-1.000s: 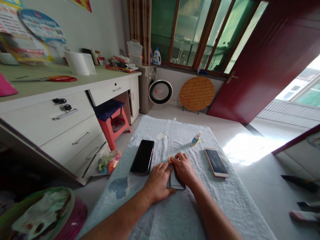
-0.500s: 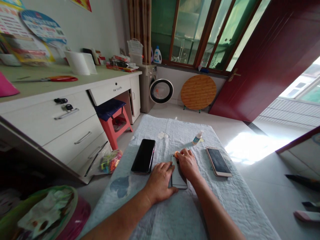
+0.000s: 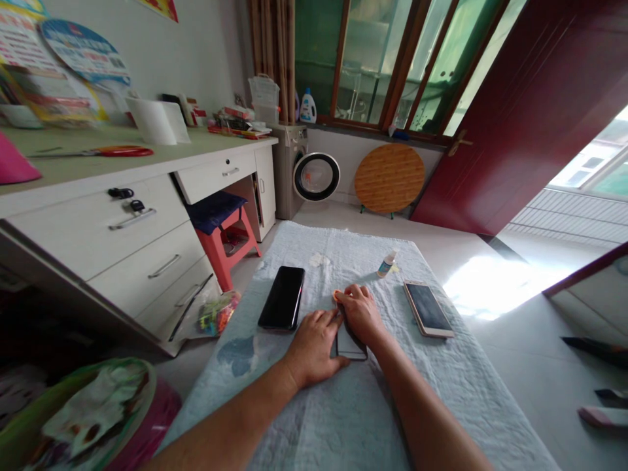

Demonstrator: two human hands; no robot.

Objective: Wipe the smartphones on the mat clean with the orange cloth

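A phone with a pale grey face and dark edge [image 3: 351, 347] lies on the cloth, partly covered by both hands. My left hand [image 3: 314, 347] grips its left side, fingers along the upper edge and thumb at the lower corner. My right hand [image 3: 362, 317] is closed on a small orange, rounded thing [image 3: 337, 296] at the phone's top end; its kind is hidden by the fingers. To the left lies a black phone [image 3: 282, 297], screen up. A gold-framed phone [image 3: 428, 310] lies to the right, and a small spray bottle [image 3: 387, 264] stands beyond my right hand.
A pale blue cloth [image 3: 343, 418] covers the table. A bin [image 3: 157, 399] stands at the lower left, near a red stool [image 3: 223, 245] and a drawer desk [image 3: 142, 252]. Behind are an open-doored washing machine [image 3: 289, 176] and a round wooden tabletop [image 3: 390, 178].
My right hand has moved slightly left and up with the orange thing, across the phone's top end. My left hand stays on the phone. The view has shifted slightly.
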